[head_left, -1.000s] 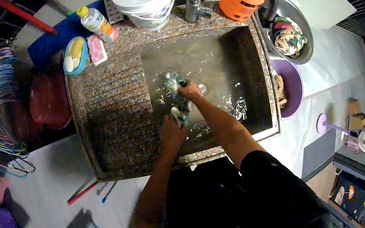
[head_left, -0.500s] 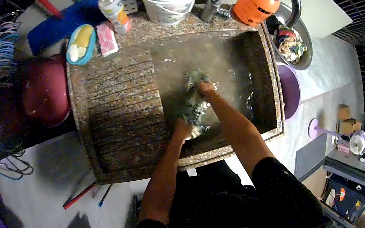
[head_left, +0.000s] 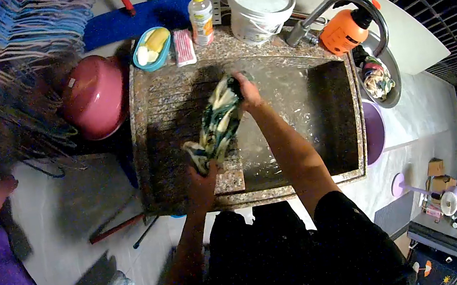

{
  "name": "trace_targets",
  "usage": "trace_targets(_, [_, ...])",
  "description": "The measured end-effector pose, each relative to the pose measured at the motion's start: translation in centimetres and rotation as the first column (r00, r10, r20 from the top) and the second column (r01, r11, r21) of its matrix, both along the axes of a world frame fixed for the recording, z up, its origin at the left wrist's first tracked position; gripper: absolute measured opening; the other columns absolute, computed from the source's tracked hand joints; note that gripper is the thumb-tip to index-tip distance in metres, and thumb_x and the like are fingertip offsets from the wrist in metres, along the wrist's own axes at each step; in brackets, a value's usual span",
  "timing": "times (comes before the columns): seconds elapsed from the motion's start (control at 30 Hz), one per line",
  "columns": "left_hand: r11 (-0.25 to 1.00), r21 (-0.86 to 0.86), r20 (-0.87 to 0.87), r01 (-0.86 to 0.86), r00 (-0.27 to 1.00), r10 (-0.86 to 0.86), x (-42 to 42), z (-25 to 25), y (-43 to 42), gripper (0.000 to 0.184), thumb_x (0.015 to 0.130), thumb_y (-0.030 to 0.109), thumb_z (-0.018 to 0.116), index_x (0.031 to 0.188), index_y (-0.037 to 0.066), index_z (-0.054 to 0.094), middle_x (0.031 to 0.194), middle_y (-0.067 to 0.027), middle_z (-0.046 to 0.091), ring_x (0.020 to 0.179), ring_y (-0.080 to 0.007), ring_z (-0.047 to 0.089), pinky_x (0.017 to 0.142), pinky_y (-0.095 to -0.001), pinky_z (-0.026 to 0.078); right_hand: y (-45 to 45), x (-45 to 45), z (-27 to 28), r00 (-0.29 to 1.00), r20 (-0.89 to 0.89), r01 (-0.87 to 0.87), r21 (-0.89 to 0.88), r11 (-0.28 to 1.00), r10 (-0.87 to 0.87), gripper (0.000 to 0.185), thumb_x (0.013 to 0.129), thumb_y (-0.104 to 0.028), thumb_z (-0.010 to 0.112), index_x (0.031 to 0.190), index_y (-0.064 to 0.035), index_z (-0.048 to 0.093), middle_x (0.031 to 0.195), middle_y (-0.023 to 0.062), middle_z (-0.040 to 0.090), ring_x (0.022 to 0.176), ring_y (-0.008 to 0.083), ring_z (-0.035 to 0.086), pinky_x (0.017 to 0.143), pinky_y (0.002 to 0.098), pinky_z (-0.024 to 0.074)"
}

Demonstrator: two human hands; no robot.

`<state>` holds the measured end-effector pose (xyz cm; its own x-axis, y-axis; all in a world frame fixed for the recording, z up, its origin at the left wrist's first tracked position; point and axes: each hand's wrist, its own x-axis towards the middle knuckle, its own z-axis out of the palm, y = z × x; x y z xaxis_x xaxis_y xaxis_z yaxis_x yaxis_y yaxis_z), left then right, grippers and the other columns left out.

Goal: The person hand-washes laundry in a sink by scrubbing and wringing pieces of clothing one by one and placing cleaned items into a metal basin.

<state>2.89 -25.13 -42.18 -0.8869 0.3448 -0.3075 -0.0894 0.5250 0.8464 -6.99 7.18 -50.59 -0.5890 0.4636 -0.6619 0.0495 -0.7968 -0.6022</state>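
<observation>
A wet, bunched cloth (head_left: 220, 118) with a dark green and cream pattern stretches between my two hands, over the ribbed washboard side (head_left: 168, 122) of the stone sink. My left hand (head_left: 204, 178) grips its near end, fingers closed. At the far end my right hand (head_left: 248, 91) is wrapped round the fabric. To the right of the cloth lies the basin (head_left: 280, 128), holding rippling, cloudy water. Whether the cloth's underside touches the ribs cannot be made out.
Along the back ledge stand a blue soap dish (head_left: 153, 63), a pink-striped brush (head_left: 184, 50), a yellow-capped bottle (head_left: 202, 19), a white bucket (head_left: 261, 7), a curved faucet (head_left: 381, 26) and an orange sprayer (head_left: 343, 31). A metal bowl (head_left: 391, 76) with clothes sits right; a red basin (head_left: 97, 98) left.
Both hands have lifted the cloth out of the water and carried it left over the washboard. The camera view has shifted, so the sink appears farther right.
</observation>
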Motion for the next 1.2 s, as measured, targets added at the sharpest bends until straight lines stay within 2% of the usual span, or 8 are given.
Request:
trace_targets(0.1, [0.986, -0.16, -0.082, 0.034, 0.995, -0.047, -0.6, -1.3, -3.6, 0.064, 0.087, 0.039, 0.075, 0.123, -0.007, 0.051, 0.111, -0.0252, 0.062, 0.102, -0.0397, 0.063, 0.086, -0.0474, 0.052, -2.3, -2.5, -1.8, 0.981, 0.019, -0.189, 0.267, 0.945, 0.191, 0.064, 0.079, -0.041, 0.082, 0.123, 0.0, 0.062, 0.096, 0.0135, 0.07, 0.078, 0.0275, 0.068, 0.075, 0.0403, 0.0579])
trace_targets(0.17, [0.916, -0.397, 0.119, 0.06, 0.993, -0.013, -1.0, 2.9, -4.0, 0.077, 0.085, 0.05, 0.073, 0.127, -0.01, 0.048, 0.13, -0.0318, 0.052, 0.117, -0.046, 0.055, 0.1, -0.0532, 0.045, -3.6, -2.6, -1.1, 0.82, 0.524, -0.568, 0.697, 0.438, 0.231, 0.088, 0.078, -0.049, 0.08, 0.141, -0.0003, 0.043, 0.119, 0.0214, 0.061, 0.104, 0.0359, 0.061, 0.091, 0.047, 0.0507])
trace_targets(0.2, [0.853, -0.519, 0.014, 0.049, 0.999, -0.049, -0.9, 2.8, -4.5, 0.08, 0.085, 0.052, 0.072, 0.129, -0.009, 0.046, 0.134, -0.032, 0.048, 0.122, -0.0452, 0.052, 0.103, -0.0539, 0.042, -4.4, -2.7, -0.1, 0.69, 0.717, -0.723, 0.686, 0.076, 0.098, 0.101, 0.077, -0.053, 0.079, 0.15, -0.0004, 0.033, 0.13, 0.0254, 0.057, 0.116, 0.04, 0.058, 0.1, 0.0503, 0.0472])
trace_targets(0.4, [0.833, -0.552, -0.514, -0.046, 0.805, -0.297, -4.0, 5.7, -1.2, 0.097, 0.082, 0.061, 0.07, 0.14, -0.009, 0.038, 0.149, -0.0295, 0.036, 0.138, -0.0419, 0.038, 0.113, -0.0564, 0.031, -9.8, -3.2, 2.4, 0.699, 0.715, -0.692, 0.675, -0.255, -0.004, 0.086, 0.084, -0.066, 0.061, 0.147, -0.0109, 0.042, 0.144, 0.0242, 0.046, 0.136, 0.0431, 0.039, 0.113, 0.0576, 0.0273])
trace_targets(0.6, [0.871, -0.486, -0.551, 0.073, 0.748, -0.37, -6.5, -1.3, 3.2, 0.095, 0.081, 0.064, 0.066, 0.14, -0.006, 0.044, 0.15, -0.0267, 0.037, 0.138, -0.0425, 0.038, 0.117, -0.0572, 0.025, -12.5, 0.4, 3.2, 0.891, 0.401, -0.379, 0.915, -0.135, 0.215, 0.044, 0.086, -0.036, 0.072, 0.116, -0.004, 0.064, 0.129, 0.022, 0.056, 0.122, 0.0411, 0.047, 0.106, 0.0524, 0.0371])
trace_targets(0.77, [0.908, -0.41, -0.516, 0.082, 0.8, -0.305, -4.7, -4.6, 1.5, 0.073, 0.088, 0.05, 0.06, 0.139, 0.0, 0.05, 0.146, -0.0275, 0.043, 0.139, -0.0434, 0.036, 0.12, -0.057, 0.021, -18.7, 9.2, 10.0, 0.797, 0.516, -0.453, 0.855, -0.252, 0.315, 0.027, 0.085, -0.032, 0.071, 0.101, -0.0104, 0.071, 0.132, 0.0184, 0.05, 0.121, 0.0407, 0.048, 0.102, 0.0536, 0.039])
trace_targets(0.97, [0.833, -0.541, -0.47, 0.12, 0.778, -0.417, -3.3, -4.4, 1.8, 0.079, 0.082, 0.037, 0.068, 0.141, -0.009, 0.043, 0.149, -0.0277, 0.04, 0.141, -0.0427, 0.035, 0.121, -0.055, 0.019, -14.4, 0.0, 1.8, 0.757, 0.654, -0.546, 0.635, -0.546, 0.003, 0.041, 0.088, -0.038, 0.062, 0.112, -0.0058, 0.065, 0.125, 0.0206, 0.055, 0.121, 0.0409, 0.047, 0.1, 0.0625, 0.0342])
trace_targets(1.2, [0.782, -0.61, -0.467, 0.13, 0.738, -0.487, -5.3, 1.0, 2.6, 0.091, 0.084, 0.048, 0.067, 0.148, -0.007, 0.034, 0.153, -0.0253, 0.037, 0.144, -0.039, 0.032, 0.122, -0.0534, 0.017, -14.0, -2.0, 4.2, 0.782, 0.611, -0.551, 0.771, -0.318, 0.126, 0.035, 0.088, -0.039, 0.065, 0.109, -0.012, 0.067, 0.133, 0.0247, 0.048, 0.124, 0.0469, 0.043, 0.1, 0.0629, 0.036])
